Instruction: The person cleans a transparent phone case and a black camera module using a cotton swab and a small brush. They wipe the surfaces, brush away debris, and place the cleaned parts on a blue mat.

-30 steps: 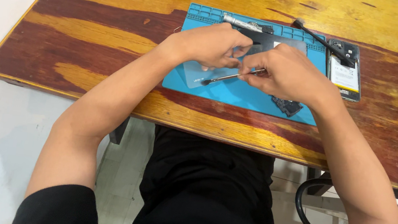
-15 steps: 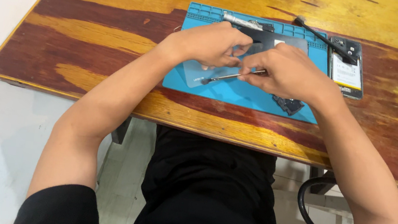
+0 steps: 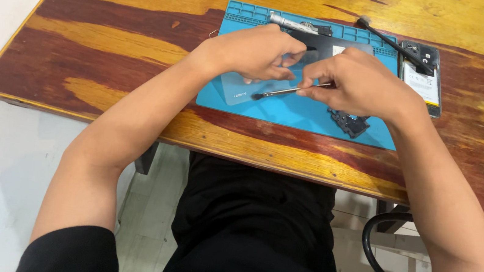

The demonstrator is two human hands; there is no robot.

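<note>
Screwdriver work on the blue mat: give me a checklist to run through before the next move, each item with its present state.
1. Right hand grips the screwdriver: ok, pinched at the fingertips.
2. Left hand steadies the part being worked on: cannot tell, the fingers hide it.
3. Work sits over the mat: ok, both hands are above it.
4. Open phone is out of the hands' way: ok, it lies at the mat's right edge, apart from them.
5. Black loose part is safe on the mat: ok, but it lies right under the right wrist.
6. Screwdriver tip seated on a screw: cannot tell, its working end is hidden.
</note>
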